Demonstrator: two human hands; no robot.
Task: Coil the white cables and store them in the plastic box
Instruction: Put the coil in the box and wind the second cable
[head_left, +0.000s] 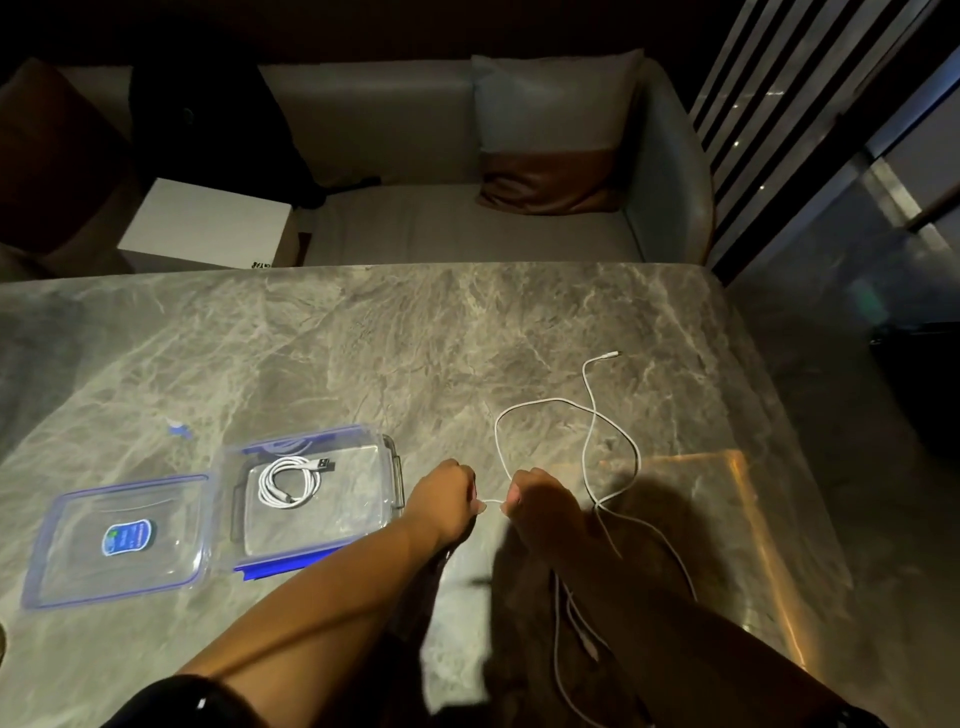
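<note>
A clear plastic box (387, 467) with blue clips stands open on the marble table, left of my hands. One coiled white cable (288, 480) lies inside it. A loose white cable (540, 402) sprawls in loops over the table at right, its plug end (609, 355) farthest away. My left hand (447, 493) and my right hand (540, 501) sit close together just right of the box. Each pinches the loose cable, with a short stretch taut between them. More white cable (558, 623) trails down toward me under my right forearm.
The box's clear lid (119, 540), with a blue oval label, lies flat to the left of the box. A small blue-white bit (179, 429) sits behind it. Beyond the marble table's (363, 338) far edge are a sofa with cushions and a white carton (208, 223).
</note>
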